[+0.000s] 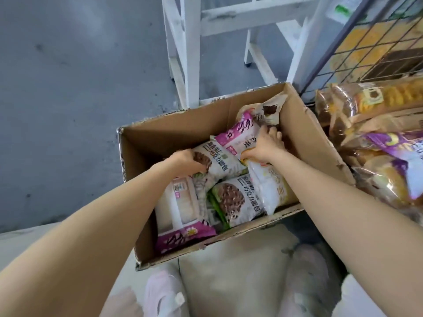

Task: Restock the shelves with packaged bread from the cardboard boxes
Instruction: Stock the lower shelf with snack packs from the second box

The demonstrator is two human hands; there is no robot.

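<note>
Down on the grey floor (57, 88) sits an open cardboard box (304, 124), and both of the person's bare arms reach into it from the near side. Inside the box lie several packets of bread, heaped loosely over one another. The left hand (185, 162) has its fingers curled over the edge of a white packet with a brown loaf printed on it (215, 163), which lies around the middle of the box. The right hand (266, 145) is further in, toward the box's far right corner, thumb and fingers clamped on a pink-and-white packet (238, 136) that leans up against the right wall of the box. A second brown-loaf packet (238, 202) rests near the front wall of the box, with a pale packet showing a barcode (180, 200) to its left and another pink-edged packet (183, 236) tucked in the front left corner. Just beyond the box's far wall stand the white legs of a frame (190, 53). To the right of the box is a second heap of bagged bread (377, 156), one of the bags with purple print, and behind that heap rises a dark wire grid panel (366, 42). The person's pale shoes (164, 291) show just in front of the box.
</note>
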